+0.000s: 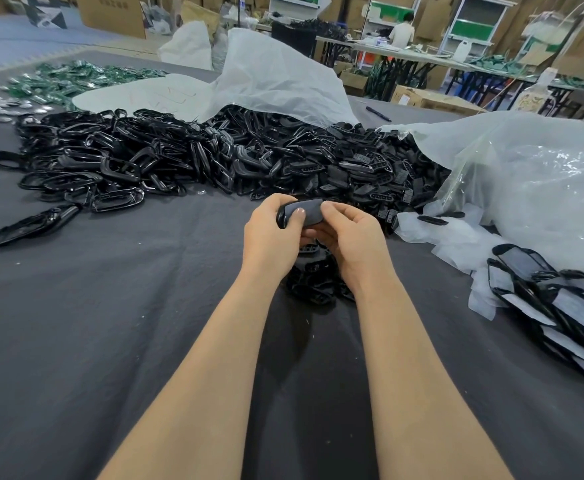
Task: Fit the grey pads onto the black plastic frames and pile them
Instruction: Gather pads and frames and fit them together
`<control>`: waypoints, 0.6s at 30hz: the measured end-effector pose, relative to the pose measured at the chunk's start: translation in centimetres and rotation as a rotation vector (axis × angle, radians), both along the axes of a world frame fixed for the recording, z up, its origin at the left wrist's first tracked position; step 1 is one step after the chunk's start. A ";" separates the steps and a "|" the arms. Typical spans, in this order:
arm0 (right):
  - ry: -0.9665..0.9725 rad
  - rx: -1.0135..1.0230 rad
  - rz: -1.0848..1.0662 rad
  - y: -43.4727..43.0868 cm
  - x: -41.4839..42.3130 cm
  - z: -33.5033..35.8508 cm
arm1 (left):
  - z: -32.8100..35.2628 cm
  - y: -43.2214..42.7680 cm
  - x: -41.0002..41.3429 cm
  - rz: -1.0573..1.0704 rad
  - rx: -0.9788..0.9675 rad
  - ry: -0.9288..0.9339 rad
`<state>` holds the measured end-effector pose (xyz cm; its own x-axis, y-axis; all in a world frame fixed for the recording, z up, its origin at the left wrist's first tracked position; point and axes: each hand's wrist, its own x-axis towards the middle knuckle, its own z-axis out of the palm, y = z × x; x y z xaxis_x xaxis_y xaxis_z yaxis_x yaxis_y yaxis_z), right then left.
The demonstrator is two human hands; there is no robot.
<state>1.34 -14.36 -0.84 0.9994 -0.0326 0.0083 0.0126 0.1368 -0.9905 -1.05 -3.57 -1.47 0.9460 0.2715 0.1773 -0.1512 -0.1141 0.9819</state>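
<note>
Both hands hold one black plastic frame with a grey pad (306, 211) on it, above the dark cloth in the middle of the view. My left hand (270, 233) grips its left end, thumb pressed on the pad. My right hand (347, 233) holds its right end, fingers curled round it. A small heap of black parts (313, 282) lies under my wrists, partly hidden. A big pile of loose black frames (166, 157) stretches across the far side. A stack of frames with grey pads (560, 306) lies at the right.
A dark grey cloth (110, 306) covers the table. White plastic sacks (525, 181) lie at right and behind the pile (276, 77). Green packets (69, 77) lie far left. A pen (378, 113) lies beyond. A person stands at distant tables.
</note>
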 end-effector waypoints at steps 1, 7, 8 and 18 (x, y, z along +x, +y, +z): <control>0.005 0.008 0.008 0.0 0.0 0.0 | 0.0 0.0 0.0 0.008 -0.004 0.001; -0.035 -0.173 -0.050 0.2 -0.1 -0.1 | 0.1 -0.1 -0.2 0.012 0.026 -0.011; -0.044 -0.221 -0.072 0.3 -0.1 -0.1 | 0.2 -0.1 -0.2 0.009 0.037 -0.011; -0.048 -0.197 -0.127 -0.1 -0.1 0.1 | 0.5 -0.2 -0.2 -0.038 0.026 0.058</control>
